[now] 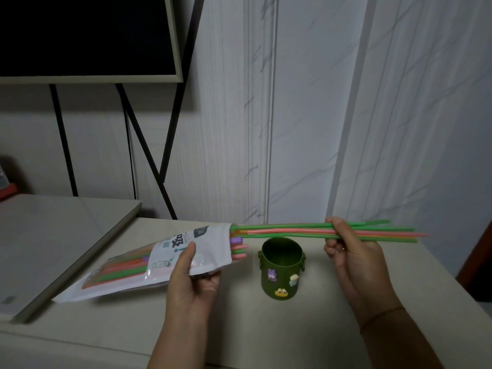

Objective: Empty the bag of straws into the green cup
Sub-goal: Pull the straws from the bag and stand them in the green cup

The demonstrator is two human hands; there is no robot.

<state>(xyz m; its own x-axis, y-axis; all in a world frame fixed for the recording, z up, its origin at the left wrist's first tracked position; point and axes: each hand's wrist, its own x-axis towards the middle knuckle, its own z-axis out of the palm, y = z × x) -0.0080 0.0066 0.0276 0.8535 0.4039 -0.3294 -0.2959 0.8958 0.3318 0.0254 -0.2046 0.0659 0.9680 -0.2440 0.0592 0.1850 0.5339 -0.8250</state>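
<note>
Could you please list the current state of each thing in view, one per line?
Bag: open, tilted, held by left hand.
Pulled straws: horizontal, partly out, gripped by right hand.
Remaining straws: inside bag, tips protruding.
Green cup: upright, empty.
Screen: dark.
</note>
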